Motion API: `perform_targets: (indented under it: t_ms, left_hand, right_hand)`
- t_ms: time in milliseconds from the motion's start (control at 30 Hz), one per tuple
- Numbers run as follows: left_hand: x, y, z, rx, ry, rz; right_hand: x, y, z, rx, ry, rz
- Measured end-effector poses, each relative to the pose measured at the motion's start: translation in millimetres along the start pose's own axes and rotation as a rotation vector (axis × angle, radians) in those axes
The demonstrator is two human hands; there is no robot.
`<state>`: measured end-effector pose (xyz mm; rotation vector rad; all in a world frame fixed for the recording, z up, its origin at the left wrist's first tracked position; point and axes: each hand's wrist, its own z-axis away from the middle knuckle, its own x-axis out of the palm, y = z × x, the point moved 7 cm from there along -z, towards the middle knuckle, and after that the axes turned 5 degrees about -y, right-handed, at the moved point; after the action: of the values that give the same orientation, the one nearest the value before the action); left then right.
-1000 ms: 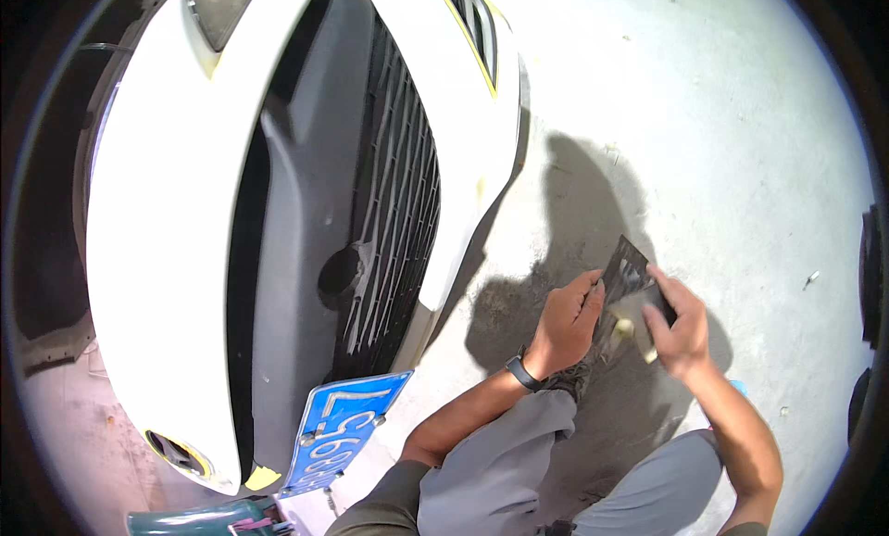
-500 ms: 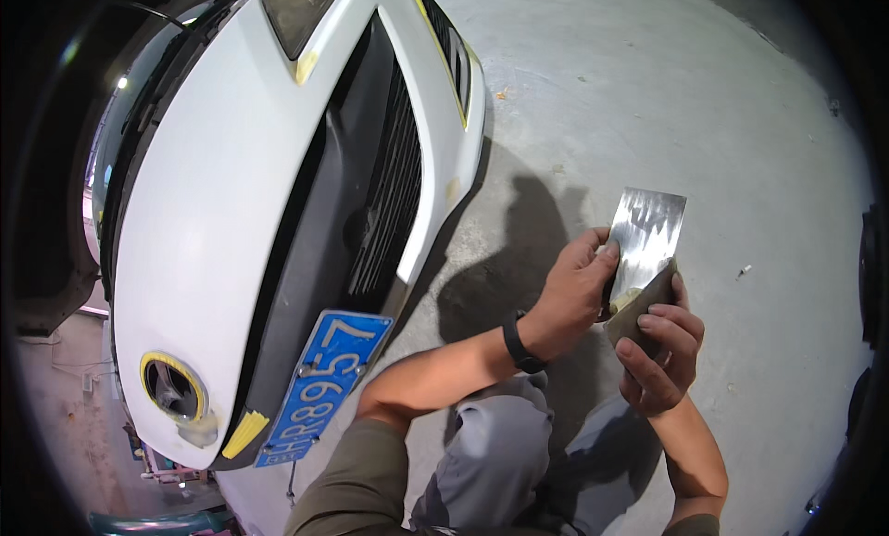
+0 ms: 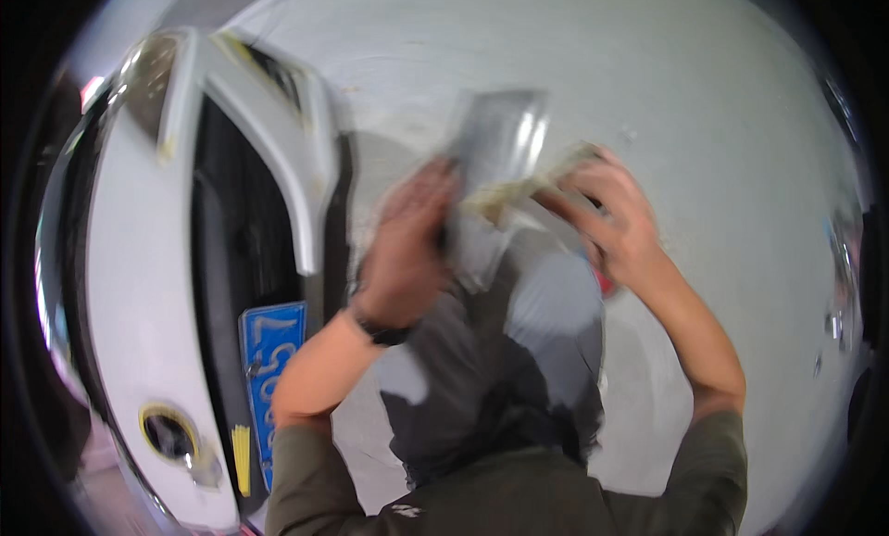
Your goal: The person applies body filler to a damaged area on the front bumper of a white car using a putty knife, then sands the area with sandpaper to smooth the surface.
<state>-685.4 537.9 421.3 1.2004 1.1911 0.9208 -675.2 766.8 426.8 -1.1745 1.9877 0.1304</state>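
My left hand (image 3: 407, 244), smeared by motion, is closed on the side of a shiny rectangular metal plate (image 3: 495, 133) held above my knees. A yellowish putty-like paste (image 3: 493, 197) sits along the plate's lower part. To its right my right hand (image 3: 622, 207) grips a thin flat spreader (image 3: 563, 202), whose edge meets the paste or lies just beside it; blur hides which. Yellowish paste also shows along the spreader's upper edge.
On the left stands a white car front (image 3: 139, 286) with a dark grille (image 3: 236, 202) and a blue licence plate (image 3: 278, 337). Yellow masking tape (image 3: 242, 457) and a taped round opening (image 3: 169, 432) are near its lower end. Grey concrete floor (image 3: 732, 165) lies to the right.
My view has turned, so the car appears farther left. Both hands, with the metal plate and spreader, have moved up and left in the picture, and the spreader has tilted.
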Motion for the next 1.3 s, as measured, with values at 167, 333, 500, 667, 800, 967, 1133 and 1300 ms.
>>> perform_targets:
  t_ms: [167, 333, 500, 667, 800, 967, 1133, 1300]
  left_hand:
    - [41.9, -2.1, -1.8, -0.058, -0.257, 0.631]
    - [95.9, -25.0, 10.8, -0.227, -0.369, 0.620]
    - [97.7, -32.3, 13.4, -0.297, -0.358, 0.375]
    - [86.7, -22.2, -15.2, -0.237, -0.297, 0.614]
    - [109.8, -39.0, -39.5, -0.250, -0.445, 0.802]
    - [132.3, -73.1, -55.5, -0.406, -0.309, 0.727]
    - [177.1, -88.2, -82.6, -0.493, -0.486, 0.578]
    - [197.0, -109.7, -160.8, -0.487, -0.513, 0.758]
  right_hand:
    - [-10.0, 88.0, 47.9, 0.895, 0.554, -1.227]
    - [15.7, 66.3, 54.9, 1.008, 0.857, -1.899]
    - [44.6, 70.6, 91.8, 0.836, 0.650, -1.977]
    - [80.7, 160.1, 257.2, 1.328, 0.094, -0.406]
    - [186.7, 179.0, 387.7, 1.542, -0.632, -0.084]
    - [246.4, 172.4, 438.6, 1.372, -0.614, 0.294]
    - [223.2, 197.9, 446.7, 1.516, -0.702, 0.240]
    - [184.4, 221.9, 415.4, 1.535, -0.745, 0.173]
